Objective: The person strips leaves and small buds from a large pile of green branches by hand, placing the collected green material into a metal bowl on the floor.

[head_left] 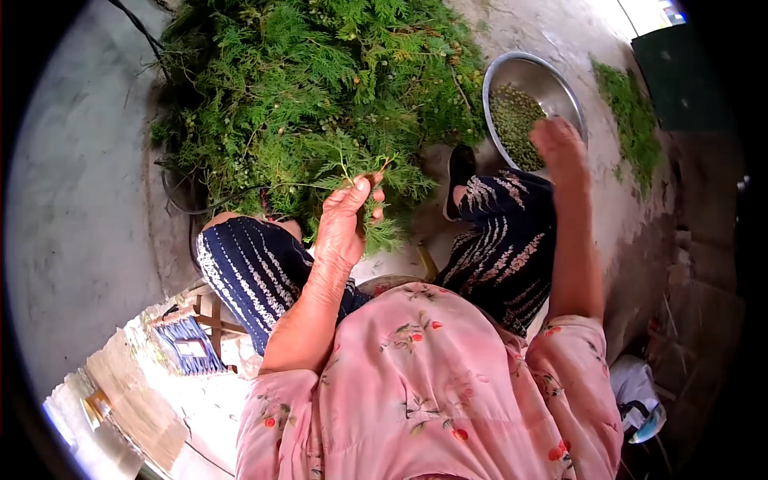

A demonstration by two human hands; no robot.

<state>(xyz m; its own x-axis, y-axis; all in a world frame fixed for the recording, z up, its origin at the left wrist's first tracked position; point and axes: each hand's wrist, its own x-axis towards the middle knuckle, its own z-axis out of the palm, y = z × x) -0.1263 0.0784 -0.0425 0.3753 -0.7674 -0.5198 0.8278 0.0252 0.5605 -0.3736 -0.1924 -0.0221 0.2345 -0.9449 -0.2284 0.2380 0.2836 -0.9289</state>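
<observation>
My left hand (342, 218) is closed around a green conifer sprig (384, 234), its thumb pressed near the stem. Feathery leaves stick out above and below the fingers. A large heap of cut conifer branches (320, 88) lies just beyond that hand. My right hand (562, 144) hovers at the near right rim of a metal basin (548, 76). Small round green cones (512, 120) cover the basin's bottom. The right fingers are smeared by motion, so whether they hold anything is not visible.
My knees in dark patterned trousers (504, 216) flank the heap, with a dark shoe (462, 172) beside the basin. More green cuttings (628, 120) lie on the floor at far right. A thin dark cable (192, 210) loops along the heap's left side. A blue woven seat (188, 346) stands at lower left.
</observation>
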